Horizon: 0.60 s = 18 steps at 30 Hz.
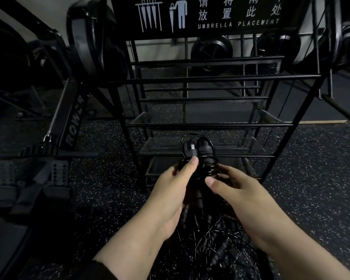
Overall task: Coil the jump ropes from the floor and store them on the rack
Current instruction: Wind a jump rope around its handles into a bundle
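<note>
Head view, looking down at two bare hands held in front of a black metal rack [210, 79] with a sign reading "UMBRELLA PLACEMENT". Between the hands is a coiled jump rope [199, 158], black and glossy, its two handles standing side by side above the loops. The left hand [171, 190] grips the bundle from the left, with the thumb laid across its front. The right hand [240, 190] cups the other side, with its fingers [224, 168] curled round the loops and the thumb pointing inward. The bundle hangs just in front of the rack's lower mesh shelves [230, 122], not yet resting on anything. Below the wrists, a tangle of loose ropes [216, 245] lies on the speckled rubber floor [109, 188]. A rowing machine [69, 126] stands to the left.

The step in hand looks like finishing this coil and setting it on the rack. To do it well, keep both handles pinched together so the loops cannot spring open, tuck in any stray loop, then lay the bundle flat on a shelf. Strands trailing down may snag the heap below.
</note>
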### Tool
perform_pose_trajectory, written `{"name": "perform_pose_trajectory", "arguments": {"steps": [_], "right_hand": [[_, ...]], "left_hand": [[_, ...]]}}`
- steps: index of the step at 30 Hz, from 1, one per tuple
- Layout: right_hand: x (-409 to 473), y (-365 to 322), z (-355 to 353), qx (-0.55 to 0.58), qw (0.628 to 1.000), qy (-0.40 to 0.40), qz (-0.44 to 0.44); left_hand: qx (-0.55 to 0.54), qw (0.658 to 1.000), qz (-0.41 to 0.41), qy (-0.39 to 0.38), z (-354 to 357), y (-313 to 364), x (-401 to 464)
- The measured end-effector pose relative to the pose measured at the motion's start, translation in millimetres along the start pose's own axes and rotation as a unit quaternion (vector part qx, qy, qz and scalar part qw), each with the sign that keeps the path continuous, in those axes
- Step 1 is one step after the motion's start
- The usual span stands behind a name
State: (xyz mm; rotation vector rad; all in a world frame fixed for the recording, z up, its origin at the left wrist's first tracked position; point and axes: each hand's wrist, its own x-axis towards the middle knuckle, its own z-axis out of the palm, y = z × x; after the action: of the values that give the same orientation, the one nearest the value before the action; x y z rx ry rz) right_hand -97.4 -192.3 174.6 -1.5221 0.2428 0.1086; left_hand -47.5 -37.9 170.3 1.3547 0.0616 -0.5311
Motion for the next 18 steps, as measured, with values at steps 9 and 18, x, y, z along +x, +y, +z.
{"name": "perform_pose_trajectory", "arguments": {"steps": [9, 18], "right_hand": [[4.8, -8.7, 22.1, -0.042, 0.999, -0.004, -0.005], [15.2, -9.8, 54.8, 0.001, 1.0, 0.004, 0.021]], "left_hand": [[-0.013, 0.999, -0.006, 0.045, -21.2, 10.8, -1.8], [0.024, 0.994, 0.023, 0.101, -46.6, 30.4, -7.5]]}}
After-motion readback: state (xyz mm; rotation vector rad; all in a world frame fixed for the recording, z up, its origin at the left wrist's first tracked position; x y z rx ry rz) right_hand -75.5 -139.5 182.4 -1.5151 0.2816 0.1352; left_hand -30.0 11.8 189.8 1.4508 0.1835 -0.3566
